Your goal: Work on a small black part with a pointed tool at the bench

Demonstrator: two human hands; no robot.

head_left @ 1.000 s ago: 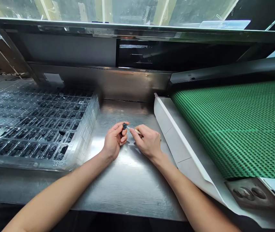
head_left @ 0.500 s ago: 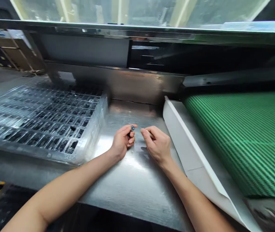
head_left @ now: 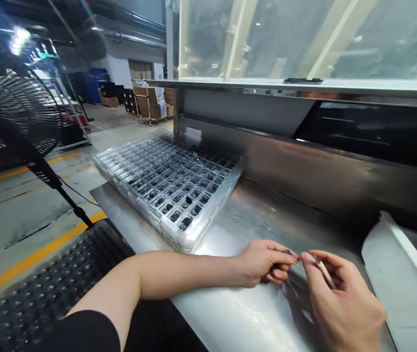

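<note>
My left hand [head_left: 263, 261] rests on the steel worktop [head_left: 241, 225] and pinches a small dark round part [head_left: 288, 252] at its fingertips. My right hand [head_left: 340, 298] is just to the right of it, fingers closed on a thin pale stick [head_left: 324, 274] whose tip points at the part. The fingertips of the two hands nearly touch. A clear plastic tray [head_left: 171, 181] with many pockets of small dark parts lies on the worktop to the left of my left hand.
A white chute edge [head_left: 399, 254] stands at the right. A steel back wall [head_left: 303, 161] rises behind the worktop. Off the bench at left stand a black fan [head_left: 10, 122], a dark perforated mat [head_left: 43, 288] and a floor with yellow lines.
The view has swung sharply left, so the green belt is out of sight and the fan and floor appear. The hands keep their grips and have drawn close together again.
</note>
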